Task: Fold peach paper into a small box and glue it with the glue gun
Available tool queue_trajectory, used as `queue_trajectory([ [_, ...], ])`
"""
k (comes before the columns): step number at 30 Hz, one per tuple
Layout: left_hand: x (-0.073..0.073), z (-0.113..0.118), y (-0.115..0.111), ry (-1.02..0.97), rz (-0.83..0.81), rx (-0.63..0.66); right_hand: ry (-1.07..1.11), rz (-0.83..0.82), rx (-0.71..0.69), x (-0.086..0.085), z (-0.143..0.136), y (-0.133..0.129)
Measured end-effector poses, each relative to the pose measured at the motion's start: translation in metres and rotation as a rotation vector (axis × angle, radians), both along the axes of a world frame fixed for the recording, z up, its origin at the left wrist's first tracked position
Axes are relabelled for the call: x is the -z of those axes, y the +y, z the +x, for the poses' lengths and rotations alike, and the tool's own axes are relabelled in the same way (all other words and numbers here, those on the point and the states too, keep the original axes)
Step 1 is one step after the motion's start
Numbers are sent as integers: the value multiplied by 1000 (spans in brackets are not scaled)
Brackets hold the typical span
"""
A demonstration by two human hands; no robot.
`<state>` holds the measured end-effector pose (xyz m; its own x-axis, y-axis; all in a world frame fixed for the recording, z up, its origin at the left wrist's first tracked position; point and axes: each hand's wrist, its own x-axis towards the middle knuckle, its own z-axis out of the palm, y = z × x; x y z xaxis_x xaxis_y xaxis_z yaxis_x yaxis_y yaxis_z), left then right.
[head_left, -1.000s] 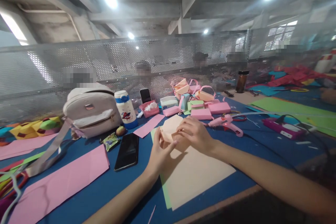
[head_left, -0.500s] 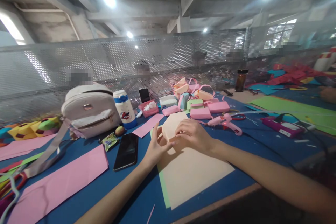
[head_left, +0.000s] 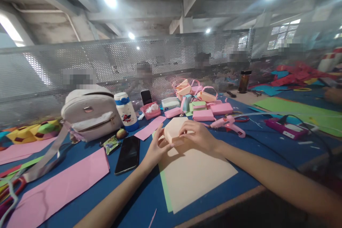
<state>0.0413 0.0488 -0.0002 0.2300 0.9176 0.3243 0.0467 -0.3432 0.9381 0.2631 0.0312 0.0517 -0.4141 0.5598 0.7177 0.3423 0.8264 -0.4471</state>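
Note:
A small cream paper box (head_left: 172,128) with angled sides is held between both hands over a cream sheet (head_left: 197,178), which lies on a green sheet (head_left: 166,188). My left hand (head_left: 157,148) grips the box's left and near side with thumb and fingers. On its right side, my right hand (head_left: 197,134) pinches the edge with bent fingers. To the right of my right hand rests a pink glue gun (head_left: 229,124) with a small red light. Beyond the box are pink paper boxes (head_left: 203,115) and a green one (head_left: 197,106).
Left of the hands are a black phone (head_left: 127,155), a snack packet (head_left: 111,144), pink paper (head_left: 61,188), a bottle (head_left: 126,112) and a backpack (head_left: 91,112). A purple power strip (head_left: 286,128) with cables lies right. Perforated metal panels (head_left: 112,60) stand behind.
The cream box is tilted slightly differently, with more of its near side wall showing. Both hands keep hold of it, and the view has shifted very slightly.

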Motion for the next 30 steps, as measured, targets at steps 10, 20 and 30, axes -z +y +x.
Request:
queue_trajectory([
  [10, -6, 1, -1, -29, -42, 7, 84, -111, -45, 3, -2, 0],
  [20, 5, 6, -4, -17, -52, 23, 3, -27, 90, 5, 1, 4],
  [30, 10, 2, 1, 18, -11, 18, -178, 152, -6, 5, 5, 6],
])
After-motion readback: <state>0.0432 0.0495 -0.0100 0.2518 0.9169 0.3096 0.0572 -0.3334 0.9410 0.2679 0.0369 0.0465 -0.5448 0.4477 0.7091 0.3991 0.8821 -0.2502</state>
